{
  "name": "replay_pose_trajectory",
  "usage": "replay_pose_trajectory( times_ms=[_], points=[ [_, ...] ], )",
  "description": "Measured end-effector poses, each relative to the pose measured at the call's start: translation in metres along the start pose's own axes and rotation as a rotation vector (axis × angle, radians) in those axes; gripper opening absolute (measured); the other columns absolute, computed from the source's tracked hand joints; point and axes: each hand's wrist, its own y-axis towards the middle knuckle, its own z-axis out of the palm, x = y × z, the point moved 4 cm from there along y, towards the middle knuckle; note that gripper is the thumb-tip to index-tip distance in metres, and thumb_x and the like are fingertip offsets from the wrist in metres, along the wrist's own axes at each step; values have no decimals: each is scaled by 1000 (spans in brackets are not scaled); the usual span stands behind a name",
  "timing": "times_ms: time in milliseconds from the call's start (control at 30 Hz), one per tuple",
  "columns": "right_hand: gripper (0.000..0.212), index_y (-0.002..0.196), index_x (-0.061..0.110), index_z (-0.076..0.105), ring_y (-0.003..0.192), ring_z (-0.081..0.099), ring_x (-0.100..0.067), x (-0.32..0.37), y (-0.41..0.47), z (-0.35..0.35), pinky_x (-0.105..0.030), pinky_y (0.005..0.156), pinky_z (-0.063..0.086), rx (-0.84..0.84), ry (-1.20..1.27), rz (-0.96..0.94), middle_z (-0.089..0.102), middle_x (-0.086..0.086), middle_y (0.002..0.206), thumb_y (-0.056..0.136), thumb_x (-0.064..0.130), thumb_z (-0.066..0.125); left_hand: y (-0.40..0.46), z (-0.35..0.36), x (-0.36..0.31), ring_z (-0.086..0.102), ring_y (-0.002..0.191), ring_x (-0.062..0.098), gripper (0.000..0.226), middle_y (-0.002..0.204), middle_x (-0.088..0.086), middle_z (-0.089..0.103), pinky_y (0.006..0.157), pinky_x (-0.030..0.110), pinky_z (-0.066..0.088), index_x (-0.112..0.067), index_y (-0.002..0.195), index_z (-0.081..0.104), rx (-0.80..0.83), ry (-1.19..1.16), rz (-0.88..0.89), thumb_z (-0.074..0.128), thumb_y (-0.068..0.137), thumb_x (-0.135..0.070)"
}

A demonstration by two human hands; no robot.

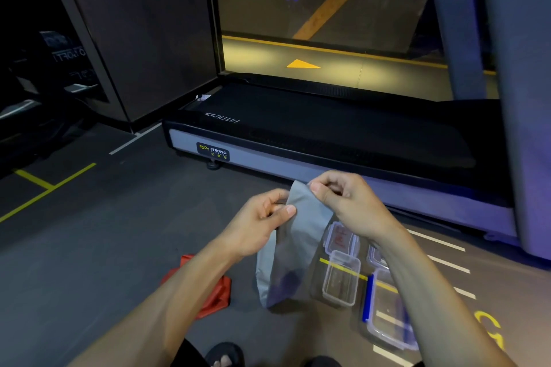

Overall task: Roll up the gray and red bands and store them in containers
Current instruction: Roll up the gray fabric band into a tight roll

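A gray band (293, 250) hangs in the air in front of me, its lower loop dangling just above the floor. My left hand (262, 220) pinches its upper left edge between thumb and fingers. My right hand (343, 199) pinches the top end of the band from the right. The red band (208, 295) lies crumpled on the floor, partly hidden under my left forearm. A small clear container (341, 277) stands open on the floor to the right of the gray band. A larger clear container with a blue clip (387, 325) lies beside my right forearm.
A clear lid (341, 237) lies behind the small container, another partly hidden by my right arm. A black treadmill (328, 134) fills the space ahead, a grey post (527, 128) at right. Yellow and white lines mark the dark floor. My sandalled foot (225, 356) shows at the bottom.
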Motion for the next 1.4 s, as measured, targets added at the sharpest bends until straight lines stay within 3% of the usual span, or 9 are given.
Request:
replay_pose_trajectory(
  times_ms=[133, 333, 500, 667, 767, 900, 1100, 1233, 1400],
  points=[
    [22, 96, 13, 75, 81, 60, -19, -8, 1, 3, -38, 78, 45, 45, 113, 69, 74, -23, 94, 103, 26, 59, 3, -1, 0, 70, 93, 27, 44, 104, 40, 66, 85, 37, 57, -16, 144, 49, 3, -51, 28, 54, 102, -3],
    [23, 103, 14, 74, 80, 68, -13, -6, 0, 8, -33, 76, 51, 80, 184, 140, 76, -3, 88, 107, 21, 52, 6, -4, 3, 59, 77, 34, 30, 87, 38, 66, 70, 46, 47, -20, 129, 62, -72, -12, 45, 63, 99, -15],
    [22, 98, 23, 68, 85, 60, -14, -9, 2, 19, -36, 81, 45, 47, 115, 157, 69, 3, 89, 108, 20, 48, 6, -8, 9, 35, 57, 23, 20, 55, 1, 46, 58, 40, 30, -20, 115, 67, -143, 110, 28, 62, 97, -13],
    [17, 109, 21, 62, 88, 57, -7, -7, 1, 30, -25, 81, 45, 83, 174, 187, 63, 5, 95, 103, 36, 58, 7, -13, 10, 36, 59, 25, 23, 63, 13, 47, 56, 41, 29, -31, 110, 68, -180, 121, 18, 62, 98, -12],
    [16, 107, 21, 61, 89, 58, -8, -11, 2, 29, -31, 84, 46, 69, 115, 133, 64, 5, 95, 98, 33, 66, 7, -12, 10, 42, 62, 27, 21, 64, 13, 53, 60, 44, 34, -29, 114, 68, -157, 89, 20, 63, 95, -22],
    [10, 97, 25, 65, 81, 55, -4, -12, 5, 26, -29, 79, 44, -17, 59, 133, 62, 12, 86, 99, 35, 64, 8, -11, 10, 52, 75, 33, 26, 84, 37, 64, 70, 47, 41, -29, 118, 66, -133, 9, 18, 64, 92, -27],
    [17, 92, 24, 67, 67, 48, -5, -6, 3, 25, -29, 68, 39, -38, 4, 82, 56, 10, 72, 102, 35, 59, 8, -12, 11, 48, 71, 27, 34, 69, 11, 63, 67, 36, 41, -27, 131, 61, -129, -5, 27, 61, 99, -14],
    [31, 82, 19, 67, 64, 44, -9, -4, 2, 27, -34, 64, 36, -48, -7, 58, 51, 7, 67, 104, 38, 55, 7, -8, 3, 53, 75, 30, 28, 84, 37, 65, 69, 43, 41, -26, 124, 64, -119, -8, 77, 61, 97, -20],
    [42, 72, 10, 56, 59, 36, -9, -3, 1, 30, -31, 58, 31, -30, 69, 61, 40, 3, 63, 103, 38, 57, 4, -10, 3, 65, 75, 29, 13, 84, 19, 75, 73, 44, 50, -12, 110, 66, -172, -30, 73, 61, 99, -16]
  ],
)
